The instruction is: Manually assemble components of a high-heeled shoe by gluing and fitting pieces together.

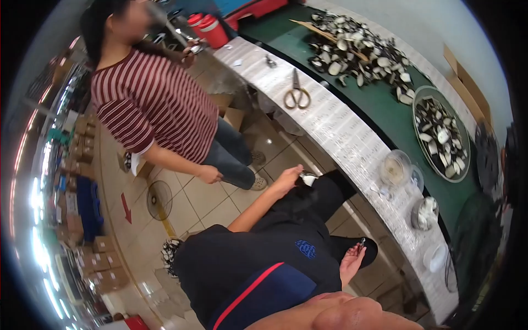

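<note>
My left hand (pixel 287 180) is closed on a small black-and-white piece (pixel 308 179) above my lap; its kind is too small to make out. Near my right knee, my right hand (pixel 351 264) pinches a small dark, shiny item (pixel 361 242) that I cannot name. To my right, the table edge carries brown-handled scissors (pixel 297 97), lying with the blades pointing away. Also along that edge are a clear round tub (pixel 395 168) and a bowl with white crumpled material (pixel 424 213).
A green work surface (pixel 286 41) bears a heap of black-and-white oval pieces (pixel 352 52); a round tray (pixel 416 115) holds more. A person in a striped top (pixel 159 93) stands at left. Red-lidded jugs (pixel 213 32), a floor fan (pixel 159 200) and stacked cartons (pixel 102 264) are around.
</note>
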`<act>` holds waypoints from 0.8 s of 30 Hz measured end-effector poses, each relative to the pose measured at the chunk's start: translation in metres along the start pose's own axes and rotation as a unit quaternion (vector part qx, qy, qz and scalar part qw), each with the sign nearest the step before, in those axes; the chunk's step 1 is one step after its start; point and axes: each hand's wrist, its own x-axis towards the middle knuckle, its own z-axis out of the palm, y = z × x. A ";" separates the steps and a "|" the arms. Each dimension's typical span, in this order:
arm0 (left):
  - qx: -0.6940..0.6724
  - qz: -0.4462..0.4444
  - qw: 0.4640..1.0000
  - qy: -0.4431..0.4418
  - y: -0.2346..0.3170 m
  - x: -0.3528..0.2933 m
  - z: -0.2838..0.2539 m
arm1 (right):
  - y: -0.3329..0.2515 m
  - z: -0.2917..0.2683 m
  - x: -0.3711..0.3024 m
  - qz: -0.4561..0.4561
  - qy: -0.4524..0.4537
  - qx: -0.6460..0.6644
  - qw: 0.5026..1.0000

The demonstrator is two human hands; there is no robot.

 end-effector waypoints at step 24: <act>-0.045 -0.042 0.933 -0.355 0.117 -0.031 0.139 | -0.036 0.219 -0.060 -0.161 -0.129 -0.022 0.978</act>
